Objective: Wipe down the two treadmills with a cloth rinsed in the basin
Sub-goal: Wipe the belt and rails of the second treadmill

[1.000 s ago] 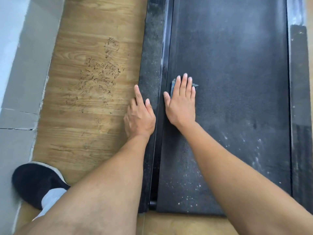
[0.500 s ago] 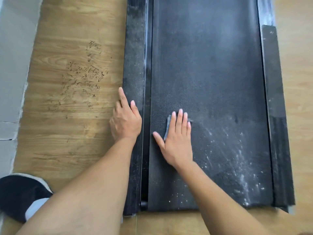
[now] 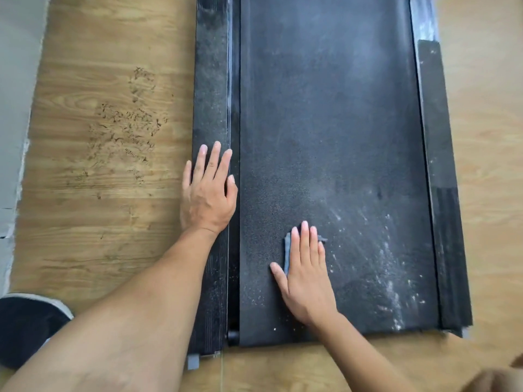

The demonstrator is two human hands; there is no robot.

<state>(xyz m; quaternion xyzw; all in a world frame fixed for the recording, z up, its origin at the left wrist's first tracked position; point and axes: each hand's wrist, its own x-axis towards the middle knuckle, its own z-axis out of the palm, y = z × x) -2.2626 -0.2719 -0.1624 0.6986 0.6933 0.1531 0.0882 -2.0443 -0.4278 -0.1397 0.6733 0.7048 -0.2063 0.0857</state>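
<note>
A black treadmill lies flat on the floor, its dusty belt (image 3: 325, 137) filling the middle of the head view. My right hand (image 3: 307, 278) presses flat on a small grey-blue cloth (image 3: 287, 251) near the belt's near end; only the cloth's edges show past my fingers. White dust streaks (image 3: 382, 264) cover the belt to the right of the cloth. My left hand (image 3: 208, 190) rests flat, fingers apart, on the treadmill's left side rail (image 3: 210, 80), holding nothing. No basin or second treadmill is in view.
Wooden floor (image 3: 99, 207) with a patch of dark scuff marks (image 3: 127, 128) lies left of the treadmill. My black shoe (image 3: 25, 329) is at the lower left. A grey wall base (image 3: 14, 108) runs along the left edge. The right side rail (image 3: 438, 193) borders lighter floor.
My right hand has slid the cloth down the belt toward its near end. My left hand has opened flatter on the side rail. The view has shifted, showing the treadmill's near end.
</note>
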